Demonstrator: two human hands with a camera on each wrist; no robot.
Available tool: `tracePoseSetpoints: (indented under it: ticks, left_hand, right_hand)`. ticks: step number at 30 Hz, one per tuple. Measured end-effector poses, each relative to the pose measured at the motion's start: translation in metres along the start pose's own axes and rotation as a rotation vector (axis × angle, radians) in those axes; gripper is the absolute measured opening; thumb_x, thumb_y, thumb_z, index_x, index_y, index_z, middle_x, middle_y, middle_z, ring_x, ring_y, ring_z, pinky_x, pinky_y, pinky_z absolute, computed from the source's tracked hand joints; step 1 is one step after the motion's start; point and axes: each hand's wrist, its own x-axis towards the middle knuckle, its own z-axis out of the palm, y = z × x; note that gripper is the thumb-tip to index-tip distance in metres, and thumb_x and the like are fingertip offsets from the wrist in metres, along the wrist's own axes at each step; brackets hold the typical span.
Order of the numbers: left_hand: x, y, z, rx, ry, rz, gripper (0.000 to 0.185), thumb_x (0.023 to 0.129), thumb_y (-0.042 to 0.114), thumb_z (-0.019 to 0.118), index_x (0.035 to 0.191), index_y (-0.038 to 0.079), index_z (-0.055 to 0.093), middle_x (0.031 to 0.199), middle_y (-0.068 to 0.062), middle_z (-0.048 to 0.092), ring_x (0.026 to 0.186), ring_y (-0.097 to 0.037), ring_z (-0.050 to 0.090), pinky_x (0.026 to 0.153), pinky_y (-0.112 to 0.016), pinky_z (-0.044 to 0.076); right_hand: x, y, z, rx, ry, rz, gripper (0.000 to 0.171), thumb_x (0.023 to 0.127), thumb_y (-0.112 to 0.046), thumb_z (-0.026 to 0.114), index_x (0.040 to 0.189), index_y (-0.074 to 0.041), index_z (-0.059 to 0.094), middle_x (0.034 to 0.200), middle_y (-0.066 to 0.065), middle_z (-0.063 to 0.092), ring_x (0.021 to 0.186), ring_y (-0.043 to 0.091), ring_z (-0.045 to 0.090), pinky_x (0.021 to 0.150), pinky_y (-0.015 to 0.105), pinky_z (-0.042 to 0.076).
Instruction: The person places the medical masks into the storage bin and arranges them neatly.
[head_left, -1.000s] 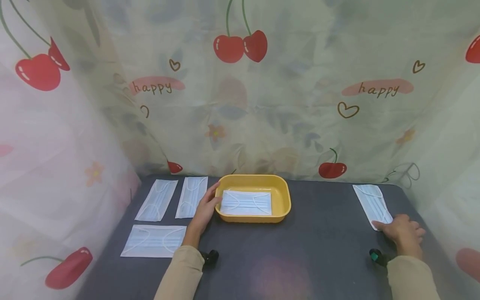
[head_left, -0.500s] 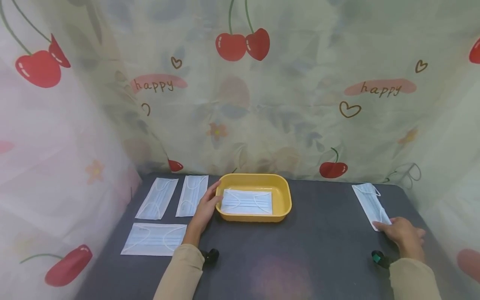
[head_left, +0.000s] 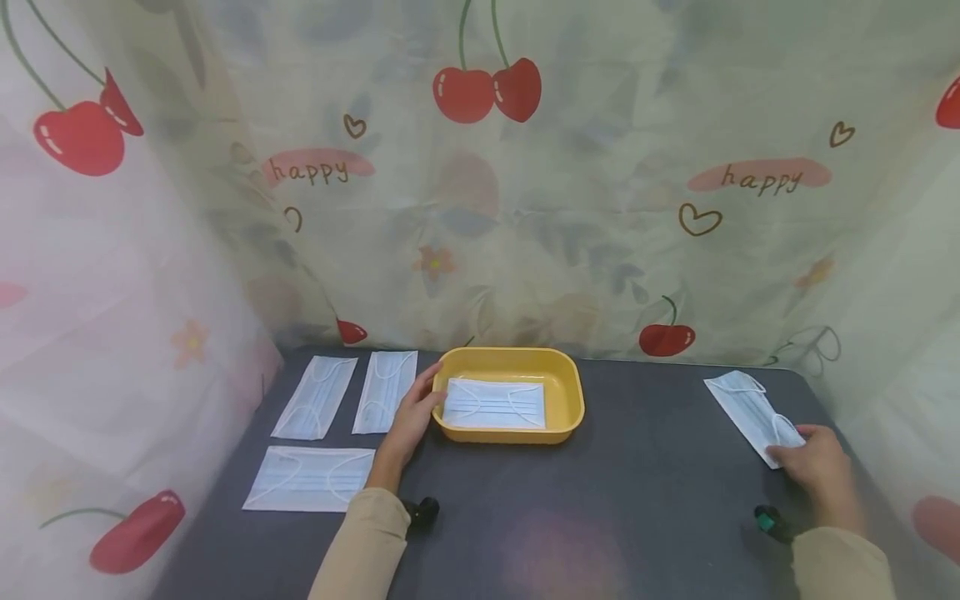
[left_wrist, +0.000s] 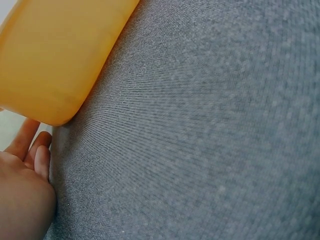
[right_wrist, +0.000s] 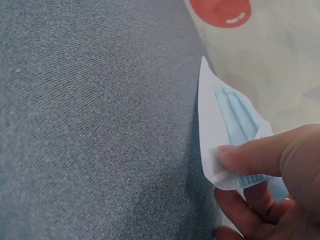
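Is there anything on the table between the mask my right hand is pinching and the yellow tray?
Nothing visible. The right hand pinches the near end of the mask at the table's right edge, and only bare grey table lies between it and the yellow tray. The left hand rests against the tray's far, left side.

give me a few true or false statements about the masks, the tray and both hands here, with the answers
1. The right hand pinches the near end of a face mask at the right side of the table. True.
2. The yellow tray holds no mask. False: one mask lies flat inside it.
3. The left hand rests against the tray's left side. True.
4. The left hand lifts a mask off the table. False: it holds none; three masks lie flat to its left.
5. In the right wrist view, the thumb presses on the mask's corner. True.
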Motion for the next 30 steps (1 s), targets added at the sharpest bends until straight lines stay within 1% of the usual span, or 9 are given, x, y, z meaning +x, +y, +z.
tracePoseSetpoints:
  ticks: [3, 7, 9, 12, 16, 20, 23, 27, 30]
  left_hand:
    - [0.001, -0.002, 0.001, -0.004, -0.003, -0.006, 0.053, 0.102, 0.027, 0.054, 0.152, 0.04, 0.043, 0.163, -0.007, 0.041, 0.153, -0.03, 0.034, 0.126, -0.057, 0.024]
    - [0.001, -0.003, 0.003, -0.003, 0.0, -0.015, 0.052, 0.102, 0.027, 0.055, 0.152, 0.04, 0.044, 0.163, -0.006, 0.04, 0.154, -0.03, 0.034, 0.126, -0.056, 0.024]
    - [0.001, -0.004, 0.003, 0.0, 0.003, -0.013, 0.052, 0.102, 0.027, 0.055, 0.152, 0.04, 0.044, 0.164, -0.005, 0.04, 0.154, -0.03, 0.033, 0.126, -0.056, 0.024]
    - [0.001, -0.004, 0.003, -0.001, 0.006, -0.012, 0.052, 0.102, 0.028, 0.055, 0.151, 0.041, 0.044, 0.164, -0.005, 0.039, 0.154, -0.03, 0.033, 0.126, -0.056, 0.024]
    - [0.001, -0.004, 0.003, -0.001, 0.005, -0.009, 0.052, 0.102, 0.028, 0.054, 0.152, 0.04, 0.043, 0.164, -0.006, 0.039, 0.155, -0.031, 0.032, 0.126, -0.057, 0.023]
    - [0.001, -0.004, 0.002, 0.001, 0.003, -0.012, 0.052, 0.102, 0.028, 0.054, 0.152, 0.04, 0.043, 0.164, -0.007, 0.039, 0.154, -0.031, 0.033, 0.126, -0.058, 0.023]
    - [0.001, -0.003, 0.001, 0.001, 0.006, -0.015, 0.052, 0.102, 0.028, 0.054, 0.151, 0.042, 0.043, 0.163, -0.006, 0.04, 0.154, -0.031, 0.033, 0.126, -0.057, 0.024]
    - [0.002, -0.003, 0.001, 0.002, 0.008, -0.022, 0.051, 0.102, 0.028, 0.054, 0.151, 0.043, 0.044, 0.163, -0.005, 0.04, 0.154, -0.03, 0.034, 0.126, -0.057, 0.024]
    - [0.002, -0.002, 0.0, -0.001, 0.007, -0.023, 0.051, 0.102, 0.029, 0.054, 0.15, 0.043, 0.044, 0.163, -0.005, 0.04, 0.154, -0.03, 0.034, 0.126, -0.057, 0.024]
  right_hand:
    - [0.0, 0.0, -0.002, 0.03, 0.016, 0.016, 0.069, 0.09, -0.02, 0.064, 0.14, 0.018, 0.036, 0.14, 0.045, 0.039, 0.122, 0.059, 0.045, 0.098, 0.063, 0.044]
    - [-0.001, 0.002, -0.001, 0.13, 0.053, 0.053, 0.063, 0.09, -0.019, 0.065, 0.136, 0.018, 0.042, 0.135, 0.043, 0.044, 0.114, 0.053, 0.049, 0.075, 0.045, 0.046]
    - [-0.001, 0.002, 0.0, 0.188, 0.064, 0.081, 0.063, 0.09, -0.018, 0.065, 0.138, 0.017, 0.041, 0.137, 0.041, 0.044, 0.115, 0.05, 0.049, 0.073, 0.04, 0.042]
    - [-0.002, 0.002, 0.001, 0.254, 0.069, 0.12, 0.071, 0.09, -0.015, 0.064, 0.147, 0.014, 0.034, 0.145, 0.042, 0.037, 0.124, 0.053, 0.044, 0.088, 0.053, 0.047]
    - [-0.003, 0.001, 0.002, 0.271, 0.069, 0.145, 0.075, 0.09, -0.015, 0.064, 0.149, 0.017, 0.03, 0.149, 0.044, 0.033, 0.13, 0.056, 0.041, 0.106, 0.064, 0.039]
    - [-0.003, -0.002, 0.003, 0.263, 0.073, 0.16, 0.072, 0.089, -0.016, 0.066, 0.144, 0.019, 0.034, 0.144, 0.044, 0.038, 0.122, 0.054, 0.046, 0.09, 0.057, 0.046]
    - [-0.001, -0.003, 0.003, 0.376, 0.055, 0.144, 0.076, 0.09, -0.009, 0.062, 0.148, 0.02, 0.023, 0.147, 0.045, 0.03, 0.121, 0.054, 0.045, 0.078, 0.052, 0.056]
    - [0.005, -0.004, 0.005, 0.548, 0.034, 0.109, 0.08, 0.091, 0.002, 0.057, 0.153, 0.02, 0.009, 0.146, 0.043, 0.025, 0.093, 0.034, 0.063, 0.068, 0.035, 0.064]
    - [0.008, -0.005, 0.005, 0.611, 0.037, 0.117, 0.084, 0.092, 0.001, 0.055, 0.156, 0.014, 0.003, 0.146, 0.039, 0.024, 0.068, 0.007, 0.06, 0.066, 0.032, 0.064]
